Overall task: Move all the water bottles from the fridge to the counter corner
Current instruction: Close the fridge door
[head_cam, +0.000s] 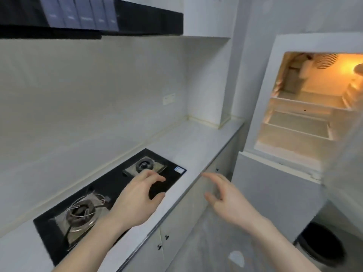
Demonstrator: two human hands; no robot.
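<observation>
Bottles are hard to make out from here: something pale and blurred is showing at the right edge of the lit fridge point(306, 99) compartment, perhaps on the door side, but I cannot tell whether it is a water bottle. That fridge is standing open at the right, its inside glowing orange, with bare white shelves sloping down toward the front. Beside it the long pale counter point(198, 146) is running along the wall to its far corner, just left of the fridge, and no bottle is sitting there. A black stove point(110, 195) with two burners is lying sunk into the counter nearer to me. Low down at the right a dark round bin point(322, 244) is sitting on the floor. The left hand point(137, 199) is hovering over the stove's near edge, fingers loosely bent and spread, holding nothing. The right hand point(225, 199) is hanging in front of the cupboard doors, off the counter's edge, fingers stretched and relaxed, also holding nothing.
</observation>
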